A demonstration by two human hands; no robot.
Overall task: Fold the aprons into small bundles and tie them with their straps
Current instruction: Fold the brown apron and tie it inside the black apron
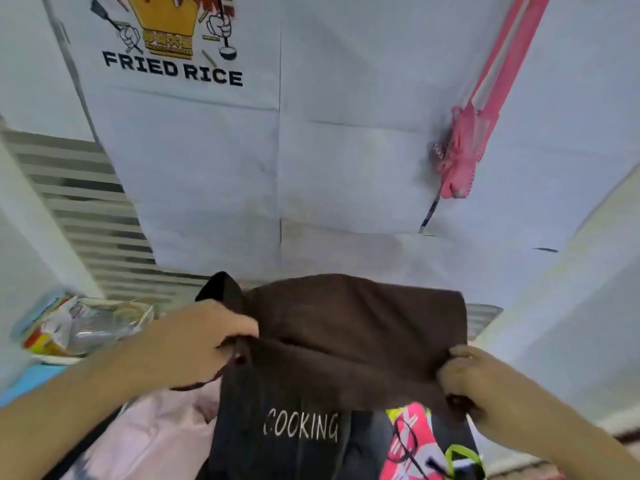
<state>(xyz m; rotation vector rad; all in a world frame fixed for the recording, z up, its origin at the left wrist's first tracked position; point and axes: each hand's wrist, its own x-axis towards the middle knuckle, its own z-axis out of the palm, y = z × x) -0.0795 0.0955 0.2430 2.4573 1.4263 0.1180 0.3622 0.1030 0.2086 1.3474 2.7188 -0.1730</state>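
Note:
A dark brown apron (353,334) is held up in front of me, folded over at its top. My left hand (194,344) grips its left edge, where a thin strap (221,372) hangs down. My right hand (467,379) pinches its right edge. Below it lies a black apron (298,441) with the word COOKING in white letters. A pale pink apron (152,441) lies at the lower left, and a bright pink and lime patterned one (412,441) at the lower right.
A white FRIED RICE apron (194,140) hangs on the wall ahead. A pink strap with a knotted bundle (460,157) hangs at the upper right. Clear plastic packaging (86,327) sits on the left beside a slatted vent (83,209).

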